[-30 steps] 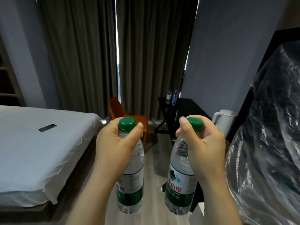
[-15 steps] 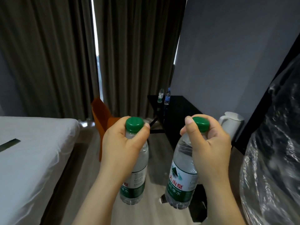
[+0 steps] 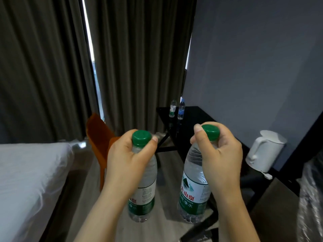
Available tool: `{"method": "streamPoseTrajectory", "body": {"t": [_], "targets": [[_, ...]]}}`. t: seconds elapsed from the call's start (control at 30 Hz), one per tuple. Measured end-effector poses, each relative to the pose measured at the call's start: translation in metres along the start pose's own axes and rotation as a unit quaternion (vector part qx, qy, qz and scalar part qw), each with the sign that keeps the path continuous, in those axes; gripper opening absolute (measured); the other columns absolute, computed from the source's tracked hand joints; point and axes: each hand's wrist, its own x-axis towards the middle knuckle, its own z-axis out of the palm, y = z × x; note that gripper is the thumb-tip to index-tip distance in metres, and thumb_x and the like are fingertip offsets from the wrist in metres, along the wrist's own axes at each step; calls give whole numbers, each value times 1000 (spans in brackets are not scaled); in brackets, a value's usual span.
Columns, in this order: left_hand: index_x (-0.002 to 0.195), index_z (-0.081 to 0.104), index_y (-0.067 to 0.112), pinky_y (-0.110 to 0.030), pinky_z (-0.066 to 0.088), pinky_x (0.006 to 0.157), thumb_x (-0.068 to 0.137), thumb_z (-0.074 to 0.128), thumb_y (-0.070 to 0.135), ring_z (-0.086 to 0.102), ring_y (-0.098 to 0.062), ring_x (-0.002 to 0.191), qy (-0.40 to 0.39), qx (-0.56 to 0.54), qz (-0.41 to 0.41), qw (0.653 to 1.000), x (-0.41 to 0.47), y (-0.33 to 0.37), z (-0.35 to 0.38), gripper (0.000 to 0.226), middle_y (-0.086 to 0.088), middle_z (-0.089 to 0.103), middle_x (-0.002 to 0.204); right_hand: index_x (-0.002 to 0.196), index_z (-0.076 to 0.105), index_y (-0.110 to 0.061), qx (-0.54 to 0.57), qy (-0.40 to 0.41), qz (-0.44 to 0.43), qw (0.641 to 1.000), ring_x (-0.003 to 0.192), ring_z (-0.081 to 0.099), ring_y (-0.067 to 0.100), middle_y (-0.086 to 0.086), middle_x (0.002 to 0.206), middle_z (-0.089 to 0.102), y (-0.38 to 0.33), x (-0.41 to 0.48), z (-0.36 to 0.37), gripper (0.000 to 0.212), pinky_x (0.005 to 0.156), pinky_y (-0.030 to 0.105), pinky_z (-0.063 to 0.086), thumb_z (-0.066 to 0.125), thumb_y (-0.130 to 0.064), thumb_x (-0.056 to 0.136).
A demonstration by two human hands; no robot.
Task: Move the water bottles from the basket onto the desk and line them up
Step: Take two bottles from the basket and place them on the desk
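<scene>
Room: dim bedroom with dark pleated floor-length curtains (image 3: 49, 67), a grey-blue wall, pale wood-look floor. White-sheeted bed (image 3: 29, 180) at left; orange moulded chair (image 3: 97, 137) beside it.

Bench: black glossy bench (image 3: 195, 119) along the right wall, well ahead of the person. Standing on its far end, just beside each other: two small clear plastic bottles (image 3: 176, 109), one green-labelled, one blue-labelled. Nearer, at right: white plastic electric kettle (image 3: 264, 151). Crinkled clear plastic sheeting (image 3: 311, 198) at the right edge. Basket not in view.

Carried items: left hand (image 3: 127, 163) clenched around the neck and shoulder of a clear green-capped, green-labelled water bottle (image 3: 143, 198); right hand (image 3: 222, 158) clenched likewise on a second, matching water bottle (image 3: 192, 194). Both bottles hang in the air over the floor, upright to slightly tilted, not touching each other, short of the bench.

Stage, as judged: carrying; placement and lining up not yet done.

Risks, as judged: grips sit high near the caps, so full bottles may swing or slip through the fingers; setting down tilted on the slick bench top could tip one; a careless placement could knock the two standing bottles or the kettle.
</scene>
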Motion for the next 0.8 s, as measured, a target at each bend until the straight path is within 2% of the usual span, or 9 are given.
{"method": "streamPoseTrajectory", "body": {"t": [0.27, 0.43, 0.5, 0.57, 0.63, 0.8], "targets": [[66, 56, 11, -19, 43, 52, 84, 66, 25, 56, -7, 57, 34, 12, 3, 999, 105, -53, 50, 25, -3, 61, 64, 81, 63, -16, 2, -3, 3, 1000, 63, 62, 3, 0, 71, 66, 67, 99, 42, 12, 58, 6, 44, 63, -25, 88], [72, 62, 11, -9, 42, 52, 84, 67, 23, 59, -2, 61, 10, -18, -16, 1000, 161, -92, 75, 18, 3, 65, 68, 79, 64, -15, -20, 6, 18, 1000, 60, 62, 2, -2, 70, 67, 110, 143, 68, 10, 56, 6, 44, 65, -22, 86], [74, 64, 8, -12, 44, 54, 85, 66, 23, 61, -7, 65, -6, -31, -21, 999, 185, -111, 85, 18, 0, 66, 73, 78, 64, -15, -35, 19, 22, 999, 60, 62, 3, -2, 70, 67, 128, 163, 82, 11, 56, 5, 44, 66, -23, 86], [73, 64, 12, -18, 46, 55, 85, 66, 24, 60, -9, 62, -27, -49, -28, 998, 210, -131, 93, 18, -1, 65, 69, 78, 64, -14, -49, 30, 22, 998, 61, 62, 3, -1, 70, 67, 145, 182, 98, 12, 57, 5, 44, 66, -23, 86], [67, 59, 16, -16, 43, 53, 85, 66, 24, 56, -2, 57, -42, -59, -25, 997, 238, -150, 99, 20, 2, 61, 61, 78, 65, -14, -55, 39, 21, 997, 63, 63, 5, 1, 70, 67, 162, 201, 114, 11, 59, 6, 45, 66, -23, 86], [67, 57, 9, -12, 39, 51, 85, 67, 19, 51, -1, 54, -75, -73, -14, 994, 315, -188, 115, 23, -5, 59, 62, 80, 66, -19, -84, 52, 36, 994, 68, 65, 6, -1, 74, 69, 194, 252, 156, 9, 62, 10, 49, 68, -28, 83]]}}
